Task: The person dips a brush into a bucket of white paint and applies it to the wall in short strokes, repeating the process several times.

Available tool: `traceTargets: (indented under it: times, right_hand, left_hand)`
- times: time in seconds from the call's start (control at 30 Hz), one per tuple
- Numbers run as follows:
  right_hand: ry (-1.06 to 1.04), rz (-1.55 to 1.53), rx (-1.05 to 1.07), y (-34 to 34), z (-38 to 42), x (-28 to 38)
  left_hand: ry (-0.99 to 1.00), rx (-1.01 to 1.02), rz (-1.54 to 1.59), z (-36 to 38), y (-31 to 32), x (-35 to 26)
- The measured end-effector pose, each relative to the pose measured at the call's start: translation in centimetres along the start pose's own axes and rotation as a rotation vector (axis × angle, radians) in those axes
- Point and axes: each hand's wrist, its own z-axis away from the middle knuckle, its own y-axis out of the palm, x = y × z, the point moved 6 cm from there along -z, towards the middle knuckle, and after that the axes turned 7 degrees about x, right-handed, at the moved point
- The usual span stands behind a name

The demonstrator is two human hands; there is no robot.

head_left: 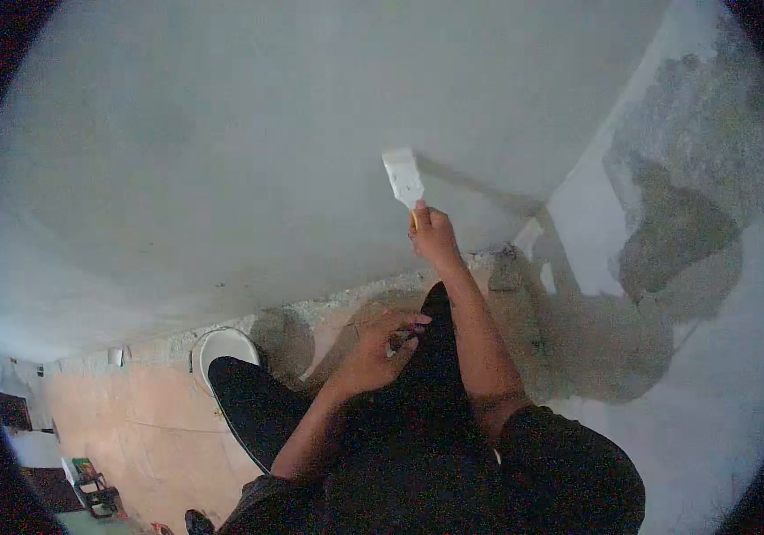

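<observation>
My right hand (435,234) is wrapped round the handle of a wide flat paintbrush (404,176), its head white with paint. The bristle end points up and lies against or close over the grey wall (257,152) before me. Lower down, over my lap, my left hand (380,355) hangs with fingers loosely bent and apart, away from the wall. Just beyond my left knee stands a white bucket (229,333), partly hidden by my dark trouser leg.
A second wall (694,125) meets the first at a corner on the right, with a rough darker patch and my shadow on it. Rough mortar edges the wall's foot. The floor (141,419) is orange-brown. Several blurred objects (92,489) lie at the far lower left.
</observation>
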Motion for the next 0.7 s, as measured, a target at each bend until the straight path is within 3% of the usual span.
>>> traceTargets:
  times: [0.03,0.07,0.13,0.17,0.27,0.3,0.37,0.4,0.47,0.5,0.6,0.63,0.7]
  right_hand:
    - [-0.030,0.316,-0.020,0.8,-2.0,-2.9]
    - [-0.029,0.313,-0.020,1.5,-2.5,-4.7]
    - [-0.229,0.635,-0.122,2.5,-2.3,-5.7]
    - [-0.091,0.373,-0.208,2.8,-2.7,-7.4]
    - [0.051,0.455,-0.136,5.5,-3.0,-13.3]
    - [0.050,0.455,-0.135,5.3,-3.9,-20.2]
    - [0.155,0.660,0.175,11.0,-8.4,-31.5]
    - [0.155,0.657,0.179,8.2,-7.7,-40.2]
    - [-0.020,-0.002,0.520,15.0,-12.1,-49.4]
    - [-0.022,-0.004,0.521,14.6,-10.5,-44.3]
    - [0.119,0.277,0.155,5.2,-5.6,-27.0]
    - [0.113,0.280,0.150,4.0,-5.2,-23.0]
    - [0.001,0.477,-0.158,1.4,-4.6,-16.0]
  left_hand:
    - [-0.044,0.004,-0.023,0.0,-0.1,-0.1]
    - [-0.047,0.005,-0.025,-0.1,-0.1,0.2]
    - [0.046,0.015,0.066,-0.7,0.2,0.3]
    - [0.044,0.016,0.068,-0.8,0.3,0.4]
    - [0.042,0.013,0.072,-0.9,0.3,0.4]
    - [0.000,0.017,0.029,-0.8,0.3,0.2]
    - [-0.043,0.021,-0.018,-0.2,0.3,0.3]
    - [-0.013,0.015,0.018,-0.3,0.3,0.2]
    - [0.016,0.009,0.047,0.0,0.1,-0.3]
    - [-0.002,0.010,0.062,0.1,0.1,-0.7]
    - [0.014,0.009,0.030,-0.1,-0.1,-0.3]
    - [0.038,0.009,-0.016,-0.3,-0.2,-0.3]
    - [0.058,-0.002,-0.007,-0.5,-0.3,-0.6]
